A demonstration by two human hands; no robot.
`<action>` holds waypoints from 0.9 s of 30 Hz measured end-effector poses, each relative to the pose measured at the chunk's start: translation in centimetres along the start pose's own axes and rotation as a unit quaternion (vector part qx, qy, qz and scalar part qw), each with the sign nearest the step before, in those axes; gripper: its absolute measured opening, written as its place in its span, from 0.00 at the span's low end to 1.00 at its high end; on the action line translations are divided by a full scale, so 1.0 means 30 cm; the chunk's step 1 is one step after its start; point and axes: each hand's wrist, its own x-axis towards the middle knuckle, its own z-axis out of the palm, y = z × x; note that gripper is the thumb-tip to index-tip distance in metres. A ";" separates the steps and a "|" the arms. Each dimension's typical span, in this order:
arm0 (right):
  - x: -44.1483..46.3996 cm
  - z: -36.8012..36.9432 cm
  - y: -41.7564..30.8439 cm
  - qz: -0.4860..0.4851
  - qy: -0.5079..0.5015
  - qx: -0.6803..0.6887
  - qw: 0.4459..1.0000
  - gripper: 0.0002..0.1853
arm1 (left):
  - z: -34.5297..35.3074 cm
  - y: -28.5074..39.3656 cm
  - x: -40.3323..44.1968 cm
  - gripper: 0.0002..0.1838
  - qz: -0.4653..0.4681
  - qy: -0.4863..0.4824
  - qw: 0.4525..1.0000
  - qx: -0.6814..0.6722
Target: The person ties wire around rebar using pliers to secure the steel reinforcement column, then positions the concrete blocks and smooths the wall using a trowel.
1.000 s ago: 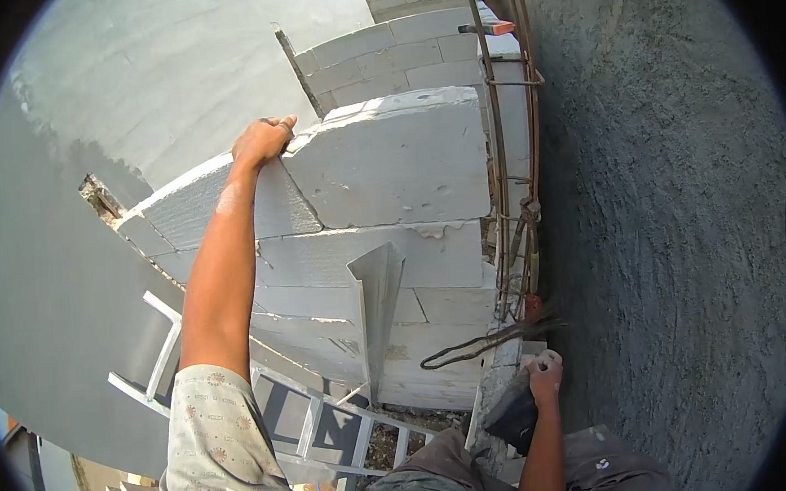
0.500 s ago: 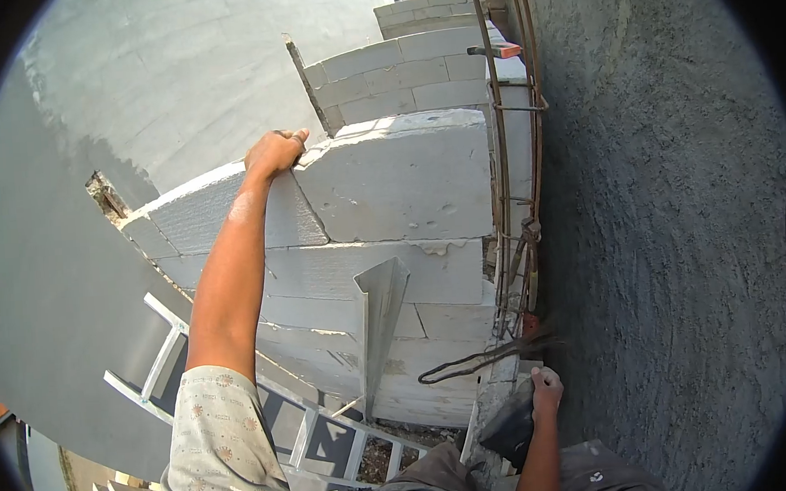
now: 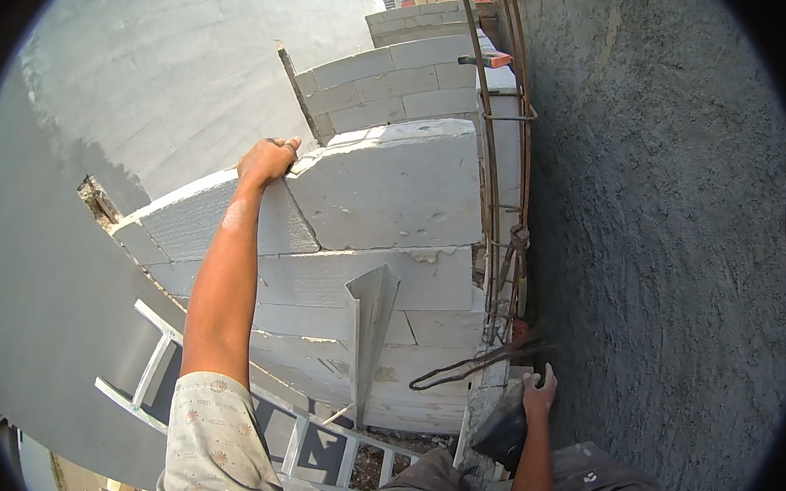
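Note:
My left hand [image 3: 268, 160] reaches forward with its fingers curled over the top edge of the white concrete block wall [image 3: 389, 187]. It grips beside the joint between two top blocks. The left-hand block [image 3: 229, 215] has a ridged face. Low on the right, my right hand [image 3: 539, 391] is closed near the rough plastered wall, its fingers bent together; what they hold, if anything, I cannot make out. A black bucket-like thing [image 3: 502, 432] sits just left of that hand, partly hidden by the forearm.
Rusty rebar [image 3: 493, 158] stands upright between the block wall and the rough grey wall [image 3: 662, 229]. A red-and-black handled tool [image 3: 487, 61] rests on it. An aluminium ladder [image 3: 153, 373] leans below left. A bent metal profile [image 3: 372, 337] and a wire loop [image 3: 455, 372] are in front.
The whole view has shifted slightly, so the wall sits a little lower and further left. My left hand stays on the block edge; my right hand remains low by the rough wall.

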 end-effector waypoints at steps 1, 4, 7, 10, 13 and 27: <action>0.008 0.004 0.020 0.030 -0.038 0.017 0.999 0.37 | -0.001 0.000 -0.002 0.29 -0.003 0.001 1.000 0.001; 0.018 -0.006 0.027 0.088 -0.107 0.058 0.989 0.36 | 0.002 -0.005 0.004 0.29 0.001 0.000 1.000 -0.002; 0.034 0.008 0.065 0.089 -0.072 0.089 0.989 0.33 | 0.001 0.001 -0.004 0.28 -0.004 0.002 1.000 -0.007; -0.011 0.010 -0.008 0.103 -0.042 0.103 0.988 0.34 | 0.009 -0.006 0.008 0.28 -0.003 0.009 1.000 -0.007; -0.009 0.008 -0.002 0.102 -0.090 0.098 0.986 0.35 | 0.011 -0.011 0.017 0.28 -0.002 0.001 1.000 -0.010; 0.008 -0.026 -0.022 0.083 -0.109 -0.010 0.991 0.33 | 0.002 -0.012 0.006 0.29 0.004 0.001 1.000 -0.007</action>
